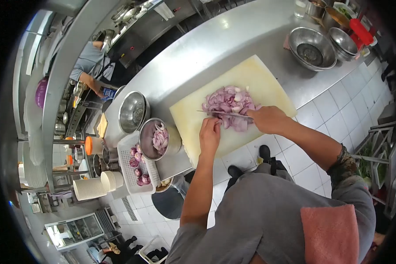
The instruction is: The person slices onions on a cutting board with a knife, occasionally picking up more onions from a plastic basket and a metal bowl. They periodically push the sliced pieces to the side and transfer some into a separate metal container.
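My right hand [268, 119] is wrapped round the handle of a knife [229, 114], whose blade lies across a heap of sliced purple onions [226, 99]. The heap rests on a pale cutting board [268, 83]. At the near side of the heap, my left hand [210, 134] has its fingers curled together by the blade's tip, touching a piece of onion. A metal pot [150, 152] left of the board holds more sliced onion. Beside it, a white perforated basket [126, 174] contains several whole purple onions [135, 158].
Metal bowls [134, 112] stand left of the board, and another large bowl [311, 49] is at the far right of the steel counter [198, 48]. A co-worker [90, 66] holds a blue package across the counter. A dark bin [168, 203] is below.
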`<state>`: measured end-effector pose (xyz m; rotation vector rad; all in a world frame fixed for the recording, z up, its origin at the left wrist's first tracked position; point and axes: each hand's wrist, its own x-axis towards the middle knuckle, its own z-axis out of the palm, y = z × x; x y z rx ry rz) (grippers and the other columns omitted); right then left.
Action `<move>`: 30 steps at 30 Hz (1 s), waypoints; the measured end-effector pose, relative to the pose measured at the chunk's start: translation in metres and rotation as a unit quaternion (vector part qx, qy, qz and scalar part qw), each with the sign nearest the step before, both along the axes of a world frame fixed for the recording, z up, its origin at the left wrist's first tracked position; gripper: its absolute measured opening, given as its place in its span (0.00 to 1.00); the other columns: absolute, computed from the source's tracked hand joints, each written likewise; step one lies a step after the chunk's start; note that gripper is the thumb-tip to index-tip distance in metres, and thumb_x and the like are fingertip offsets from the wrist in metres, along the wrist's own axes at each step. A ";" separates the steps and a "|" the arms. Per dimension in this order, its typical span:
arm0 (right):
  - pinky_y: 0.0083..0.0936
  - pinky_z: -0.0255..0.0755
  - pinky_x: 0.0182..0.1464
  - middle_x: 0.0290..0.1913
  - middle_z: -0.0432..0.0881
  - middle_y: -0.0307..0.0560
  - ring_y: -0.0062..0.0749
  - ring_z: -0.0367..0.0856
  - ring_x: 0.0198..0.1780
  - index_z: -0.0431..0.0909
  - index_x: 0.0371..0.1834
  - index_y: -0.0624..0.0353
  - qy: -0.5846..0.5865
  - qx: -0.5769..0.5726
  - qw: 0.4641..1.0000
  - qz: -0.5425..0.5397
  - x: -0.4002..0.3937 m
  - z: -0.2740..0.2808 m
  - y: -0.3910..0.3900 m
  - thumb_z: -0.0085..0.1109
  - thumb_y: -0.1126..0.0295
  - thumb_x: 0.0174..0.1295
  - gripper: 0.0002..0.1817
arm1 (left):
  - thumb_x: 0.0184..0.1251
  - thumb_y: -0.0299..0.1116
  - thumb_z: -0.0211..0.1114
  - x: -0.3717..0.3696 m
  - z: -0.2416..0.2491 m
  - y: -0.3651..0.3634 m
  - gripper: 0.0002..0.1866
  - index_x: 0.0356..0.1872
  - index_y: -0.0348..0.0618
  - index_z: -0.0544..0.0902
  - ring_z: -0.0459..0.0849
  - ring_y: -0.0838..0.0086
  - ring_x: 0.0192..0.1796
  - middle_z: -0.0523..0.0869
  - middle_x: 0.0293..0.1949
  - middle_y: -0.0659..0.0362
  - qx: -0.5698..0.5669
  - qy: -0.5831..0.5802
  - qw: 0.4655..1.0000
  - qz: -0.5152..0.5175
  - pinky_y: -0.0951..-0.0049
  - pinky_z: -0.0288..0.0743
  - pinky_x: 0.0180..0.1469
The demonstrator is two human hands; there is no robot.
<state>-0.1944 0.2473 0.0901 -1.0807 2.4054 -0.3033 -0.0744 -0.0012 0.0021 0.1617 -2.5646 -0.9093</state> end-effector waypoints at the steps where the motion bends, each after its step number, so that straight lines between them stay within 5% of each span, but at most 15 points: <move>1: 0.51 0.83 0.48 0.44 0.89 0.59 0.56 0.91 0.44 0.76 0.59 0.55 0.025 -0.003 1.000 -0.002 -0.003 0.008 0.005 0.55 0.70 0.67 0.17 | 0.66 0.21 0.72 0.001 0.004 0.003 0.13 0.50 0.39 0.87 0.88 0.53 0.47 0.86 0.50 0.50 0.015 0.002 1.000 0.024 0.60 0.82 0.51; 3: 0.48 0.83 0.47 0.44 0.89 0.59 0.54 0.91 0.43 0.75 0.60 0.56 0.075 -0.009 0.997 -0.012 -0.007 0.017 0.017 0.54 0.70 0.67 0.18 | 0.65 0.25 0.74 0.006 0.020 0.012 0.13 0.50 0.41 0.88 0.87 0.52 0.51 0.87 0.51 0.53 0.045 0.005 0.997 0.066 0.55 0.80 0.56; 5: 0.47 0.84 0.46 0.42 0.88 0.58 0.53 0.91 0.43 0.75 0.57 0.58 0.115 -0.035 0.992 -0.038 -0.005 0.020 0.021 0.55 0.71 0.67 0.16 | 0.62 0.35 0.79 -0.006 0.057 0.045 0.18 0.53 0.48 0.89 0.80 0.48 0.66 0.84 0.62 0.54 -0.039 0.095 0.995 -0.014 0.42 0.70 0.68; 7: 0.46 0.84 0.44 0.41 0.88 0.57 0.53 0.91 0.42 0.74 0.55 0.60 0.132 -0.047 0.989 -0.053 -0.003 0.026 0.023 0.55 0.71 0.67 0.14 | 0.62 0.46 0.79 -0.025 0.074 0.079 0.25 0.61 0.56 0.89 0.62 0.42 0.81 0.74 0.75 0.54 -0.093 0.058 0.987 -0.113 0.30 0.49 0.78; 13: 0.47 0.84 0.42 0.42 0.87 0.56 0.54 0.91 0.41 0.72 0.51 0.60 0.174 -0.031 0.979 -0.104 -0.013 0.049 0.055 0.58 0.73 0.64 0.13 | 0.67 0.54 0.74 -0.044 0.048 0.086 0.31 0.70 0.59 0.84 0.47 0.41 0.87 0.64 0.83 0.52 -0.122 -0.029 0.988 -0.093 0.26 0.30 0.82; 19: 0.53 0.80 0.47 0.41 0.85 0.59 0.62 0.87 0.45 0.72 0.47 0.61 0.176 -0.010 0.975 -0.137 -0.020 0.096 0.138 0.59 0.75 0.59 0.13 | 0.70 0.50 0.71 -0.037 0.013 0.045 0.30 0.72 0.57 0.81 0.49 0.40 0.86 0.63 0.83 0.51 -0.151 -0.022 0.987 -0.049 0.26 0.34 0.81; 21: 0.56 0.75 0.47 0.40 0.85 0.59 0.63 0.84 0.48 0.72 0.44 0.58 0.113 -0.042 0.982 -0.145 -0.024 0.099 0.164 0.68 0.75 0.53 0.17 | 0.70 0.49 0.72 -0.029 0.025 0.037 0.29 0.71 0.55 0.82 0.51 0.39 0.85 0.64 0.83 0.50 -0.153 -0.019 0.988 -0.033 0.27 0.40 0.81; 24: 0.44 0.75 0.42 0.32 0.82 0.53 0.54 0.83 0.38 0.70 0.40 0.60 0.038 -0.062 0.983 -0.169 -0.019 0.078 0.175 0.79 0.77 0.45 0.24 | 0.70 0.44 0.73 -0.009 0.057 0.003 0.27 0.68 0.51 0.84 0.58 0.43 0.84 0.67 0.81 0.49 -0.123 0.037 0.991 0.026 0.37 0.51 0.82; 27: 0.34 0.75 0.36 0.28 0.80 0.50 0.40 0.78 0.30 0.71 0.37 0.60 -0.067 -0.127 0.977 -0.158 0.007 0.038 0.156 0.81 0.79 0.50 0.22 | 0.70 0.37 0.73 0.048 0.101 -0.094 0.23 0.62 0.38 0.83 0.77 0.46 0.70 0.82 0.66 0.44 -0.138 0.044 0.969 0.202 0.50 0.70 0.73; 28: 0.33 0.75 0.36 0.27 0.79 0.49 0.40 0.77 0.28 0.71 0.37 0.61 -0.094 -0.139 0.976 -0.141 0.021 0.031 0.147 0.79 0.78 0.51 0.21 | 0.71 0.36 0.72 0.083 0.114 -0.123 0.21 0.59 0.34 0.83 0.81 0.46 0.65 0.85 0.60 0.43 -0.027 0.143 0.960 0.237 0.53 0.75 0.67; 30: 0.34 0.74 0.36 0.26 0.78 0.51 0.40 0.75 0.28 0.71 0.36 0.61 -0.156 -0.119 0.970 -0.142 0.042 0.018 0.122 0.78 0.76 0.53 0.19 | 0.72 0.29 0.66 0.159 0.111 -0.211 0.15 0.56 0.35 0.84 0.82 0.43 0.58 0.86 0.55 0.41 -0.152 0.025 0.904 0.398 0.50 0.77 0.62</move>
